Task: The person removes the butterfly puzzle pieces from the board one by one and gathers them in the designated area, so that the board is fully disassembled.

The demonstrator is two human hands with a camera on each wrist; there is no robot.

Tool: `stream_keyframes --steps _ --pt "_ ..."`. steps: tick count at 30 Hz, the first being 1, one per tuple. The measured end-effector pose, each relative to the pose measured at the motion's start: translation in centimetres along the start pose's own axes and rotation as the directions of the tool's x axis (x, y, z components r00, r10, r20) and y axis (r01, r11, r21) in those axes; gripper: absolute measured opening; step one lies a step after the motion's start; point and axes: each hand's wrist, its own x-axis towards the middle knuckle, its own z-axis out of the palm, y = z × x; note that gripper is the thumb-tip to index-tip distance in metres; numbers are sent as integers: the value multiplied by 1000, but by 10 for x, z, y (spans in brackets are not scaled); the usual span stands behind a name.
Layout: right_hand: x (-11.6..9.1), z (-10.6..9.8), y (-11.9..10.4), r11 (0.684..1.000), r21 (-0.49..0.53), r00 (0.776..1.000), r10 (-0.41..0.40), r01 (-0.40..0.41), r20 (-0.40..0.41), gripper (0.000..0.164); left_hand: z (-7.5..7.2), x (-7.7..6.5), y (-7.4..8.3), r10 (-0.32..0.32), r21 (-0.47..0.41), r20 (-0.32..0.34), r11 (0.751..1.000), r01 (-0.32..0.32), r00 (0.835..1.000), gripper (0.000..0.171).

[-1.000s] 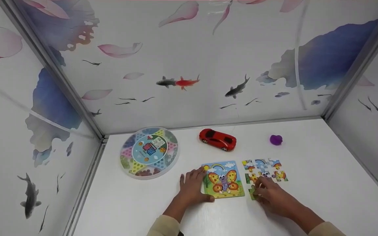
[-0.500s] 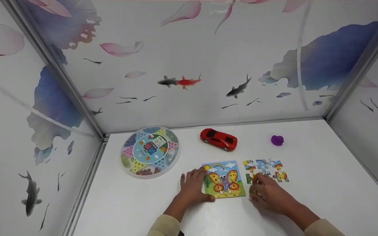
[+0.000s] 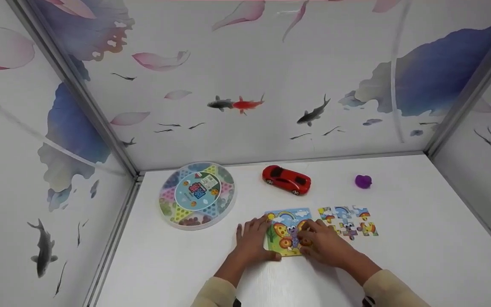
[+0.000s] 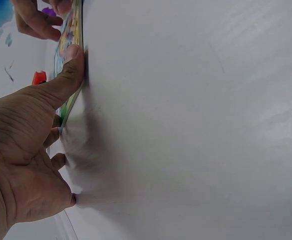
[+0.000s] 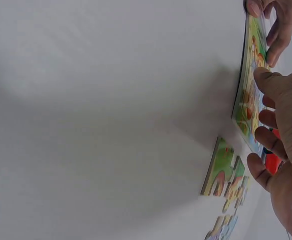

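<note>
A square butterfly puzzle board [image 3: 276, 247] lies flat on the white table. My left hand [image 3: 252, 241] steadies its left side, thumb along the near edge and other fingers spread by the far left corner. My right hand [image 3: 326, 243] is over the board's right side, fingers curled. The green puzzle piece it took is mostly hidden by the fingers, and its old spot shows bare table in the right wrist view. Loose puzzle pieces [image 3: 369, 229] lie in rows right of the board. A green piece with an orange arc [image 5: 218, 167] is nearest in the right wrist view.
A round Chinese checkers box [image 3: 197, 196] stands at the back left. Behind the board is a red toy car [image 3: 287, 180], and a small purple object [image 3: 363, 181] sits at the back right. Printed panels wall the table's back and sides.
My right hand closed on the green corner piece at the near left of the loose pieces, then moved left over the board. My left hand has stayed on the board.
</note>
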Motion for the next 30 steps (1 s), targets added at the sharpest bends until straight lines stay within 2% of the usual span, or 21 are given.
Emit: stream_keyframes --steps 8,15,24,30 --pt "13 5 -13 1000 -3 999 11 -11 32 41 -1 3 1 15 26 -2 1000 -15 1000 106" --pt "19 4 -21 998 25 997 52 -54 55 34 -2 6 -1 4 35 14 999 -4 1000 107" --pt "24 8 -24 999 26 998 43 -44 55 28 1 6 -2 -8 42 13 999 7 1000 108" --pt "26 9 -29 993 52 991 106 -110 76 30 2 4 -2 -11 25 14 1000 11 1000 107"
